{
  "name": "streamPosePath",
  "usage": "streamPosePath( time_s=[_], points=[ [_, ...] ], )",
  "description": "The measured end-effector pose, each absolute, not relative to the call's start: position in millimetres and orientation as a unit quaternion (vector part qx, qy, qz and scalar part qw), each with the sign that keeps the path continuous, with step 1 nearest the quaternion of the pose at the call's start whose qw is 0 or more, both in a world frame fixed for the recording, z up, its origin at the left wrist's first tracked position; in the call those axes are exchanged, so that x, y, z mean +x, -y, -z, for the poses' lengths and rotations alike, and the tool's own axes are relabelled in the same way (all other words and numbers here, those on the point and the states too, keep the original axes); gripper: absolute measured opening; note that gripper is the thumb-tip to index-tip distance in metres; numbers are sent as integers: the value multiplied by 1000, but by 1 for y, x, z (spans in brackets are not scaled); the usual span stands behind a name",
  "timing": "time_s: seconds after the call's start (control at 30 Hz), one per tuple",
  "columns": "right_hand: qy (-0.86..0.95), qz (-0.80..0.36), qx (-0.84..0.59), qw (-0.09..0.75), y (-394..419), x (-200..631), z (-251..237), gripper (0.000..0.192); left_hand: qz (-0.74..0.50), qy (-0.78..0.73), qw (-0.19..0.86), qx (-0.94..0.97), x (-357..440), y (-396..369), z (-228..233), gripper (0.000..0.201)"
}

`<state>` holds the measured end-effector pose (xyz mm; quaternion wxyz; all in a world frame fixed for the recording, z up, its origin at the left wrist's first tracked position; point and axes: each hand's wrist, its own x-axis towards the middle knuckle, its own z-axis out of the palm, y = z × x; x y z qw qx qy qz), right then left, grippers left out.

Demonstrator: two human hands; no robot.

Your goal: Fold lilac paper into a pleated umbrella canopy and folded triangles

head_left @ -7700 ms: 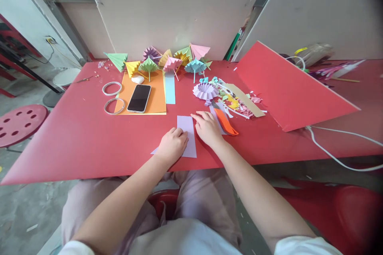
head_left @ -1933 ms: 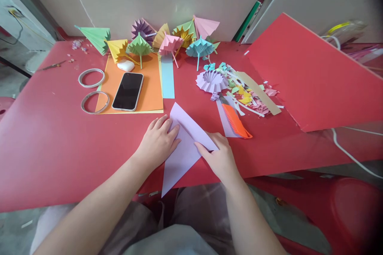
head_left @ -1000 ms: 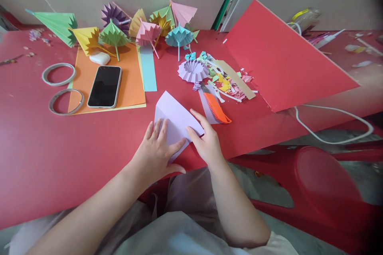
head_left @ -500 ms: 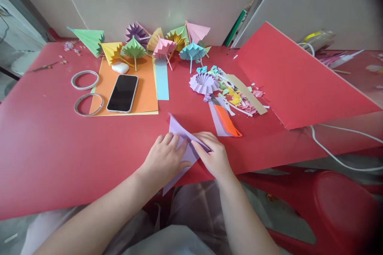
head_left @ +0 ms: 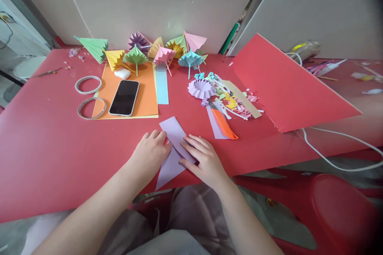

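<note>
A sheet of light purple paper point(head_left: 174, 130) lies at the table's front edge with a strip folded over; its lower corner point(head_left: 167, 173) reaches the edge. My left hand point(head_left: 152, 149) is curled, thumb and fingers closed at the left side of the fold. On the folded strip my right hand point(head_left: 205, 159) rests flat with fingers apart. To the right, an orange utility knife point(head_left: 224, 124) lies on a purple paper strip point(head_left: 213, 121). Behind it sits a pleated purple paper rosette point(head_left: 202, 88).
Several small paper umbrellas point(head_left: 164, 55) stand along the wall. A phone point(head_left: 124, 97) lies on orange paper point(head_left: 146, 103), beside two tape rolls point(head_left: 91, 108). Paper scraps point(head_left: 230, 101) are heaped at centre right, near a leaning red board point(head_left: 287, 87). A white cable point(head_left: 326, 163) hangs at right.
The raised purple flap now lies flatter as a folded strip. My right hand has spread its fingers over it, and my left hand has shifted left to the fold's edge.
</note>
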<state>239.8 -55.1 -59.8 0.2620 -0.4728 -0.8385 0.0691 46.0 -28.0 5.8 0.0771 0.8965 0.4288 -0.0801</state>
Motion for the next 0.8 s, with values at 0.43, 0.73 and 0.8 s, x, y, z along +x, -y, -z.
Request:
streamPosePath(
  time_s=[0.43,0.73,0.8],
  points=[
    [805,-46,-577,128,84,220,44,54,39,-464,49,884,72,63,9,37],
    [819,-150,-514,207,52,253,25,32,-4,-410,51,911,60,46,20,30],
    [827,-167,-505,183,36,258,27,34,-2,-391,50,919,56,44,19,31]
  ],
)
